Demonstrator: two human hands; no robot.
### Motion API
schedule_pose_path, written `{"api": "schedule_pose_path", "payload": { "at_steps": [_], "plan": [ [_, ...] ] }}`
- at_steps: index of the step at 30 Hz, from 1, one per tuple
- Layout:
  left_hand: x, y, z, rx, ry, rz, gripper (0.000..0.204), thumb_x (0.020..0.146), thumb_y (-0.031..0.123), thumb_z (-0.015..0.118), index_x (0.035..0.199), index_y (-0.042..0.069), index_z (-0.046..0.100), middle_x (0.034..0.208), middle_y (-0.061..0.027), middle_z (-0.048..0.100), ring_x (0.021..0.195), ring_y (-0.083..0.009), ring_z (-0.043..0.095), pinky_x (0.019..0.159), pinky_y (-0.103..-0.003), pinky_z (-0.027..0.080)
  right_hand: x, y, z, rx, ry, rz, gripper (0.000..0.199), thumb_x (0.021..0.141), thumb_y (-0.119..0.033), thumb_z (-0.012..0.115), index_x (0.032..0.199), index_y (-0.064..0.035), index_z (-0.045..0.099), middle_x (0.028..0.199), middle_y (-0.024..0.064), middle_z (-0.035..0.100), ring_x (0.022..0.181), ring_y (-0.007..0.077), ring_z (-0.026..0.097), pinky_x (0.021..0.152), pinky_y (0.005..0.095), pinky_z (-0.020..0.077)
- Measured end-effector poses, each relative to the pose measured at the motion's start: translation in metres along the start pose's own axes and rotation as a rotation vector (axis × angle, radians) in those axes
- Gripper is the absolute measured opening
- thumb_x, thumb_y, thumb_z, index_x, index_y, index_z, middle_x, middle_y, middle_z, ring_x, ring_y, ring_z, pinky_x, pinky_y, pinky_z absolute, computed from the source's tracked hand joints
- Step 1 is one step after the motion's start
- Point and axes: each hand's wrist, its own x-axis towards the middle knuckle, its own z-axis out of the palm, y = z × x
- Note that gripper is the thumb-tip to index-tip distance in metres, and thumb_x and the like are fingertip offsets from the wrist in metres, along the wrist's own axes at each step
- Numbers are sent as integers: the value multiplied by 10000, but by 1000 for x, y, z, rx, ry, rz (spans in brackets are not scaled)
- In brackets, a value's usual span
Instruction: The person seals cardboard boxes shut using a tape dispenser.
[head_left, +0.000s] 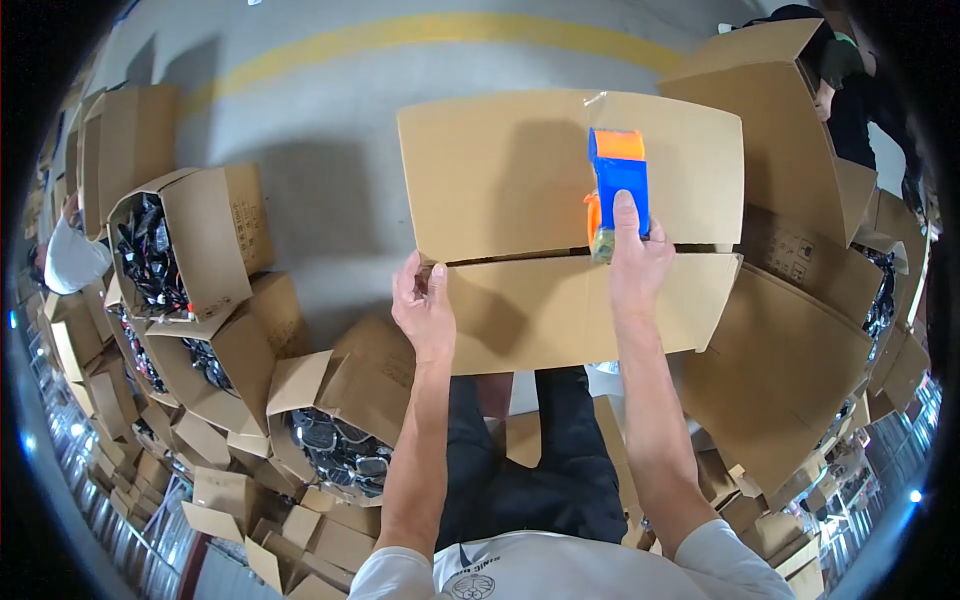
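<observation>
In front of me is a cardboard box (490, 180), its two top flaps nearly meeting with a dark gap between them. My right hand (640, 255) grips a blue and orange tape dispenser (621, 180) over the far flap, right of the middle. The dispenser's lower end reaches the gap. A bit of clear tape (597, 98) shows at the box's far edge, in line with the dispenser. My left hand (424, 305) holds the box's left edge where the flaps meet, with thumb on top and fingers curled at the side.
Open cartons (205, 240) of dark packaged goods line my left, another carton (330, 420) nearer. Large cartons (780, 370) crowd the right. At the far right stands another person (865, 100); a white sleeve (75, 260) shows far left. A yellow line (440, 28) crosses the floor ahead.
</observation>
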Motion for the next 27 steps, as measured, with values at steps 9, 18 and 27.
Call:
{"api": "schedule_pose_path", "payload": {
  "at_steps": [9,18,27],
  "plan": [
    [5,-23,11,468,189,373,258,900,120,704,1137,19,691,1021,-104,555,927,-236,554,808,-316,475,3,25,-2,155,3,-6,396,910,-404,704,871,-10,701,711,-12,621,593,53,530,533,243,448],
    [18,-30,12,-260,29,38,401,916,76,676,1289,-33,579,1268,-93,572,1130,-174,549,962,-305,460,7,36,-8,189,-17,27,402,881,-410,735,826,-17,672,700,-5,613,598,48,527,527,240,442],
    [18,-24,5,-77,-96,-157,460,996,143,586,1385,-77,479,1261,-80,615,1113,-126,562,976,-270,449,-121,80,-102,-339,-40,184,337,845,-302,724,780,23,660,632,76,606,621,107,564,580,320,470]
  ]
}}
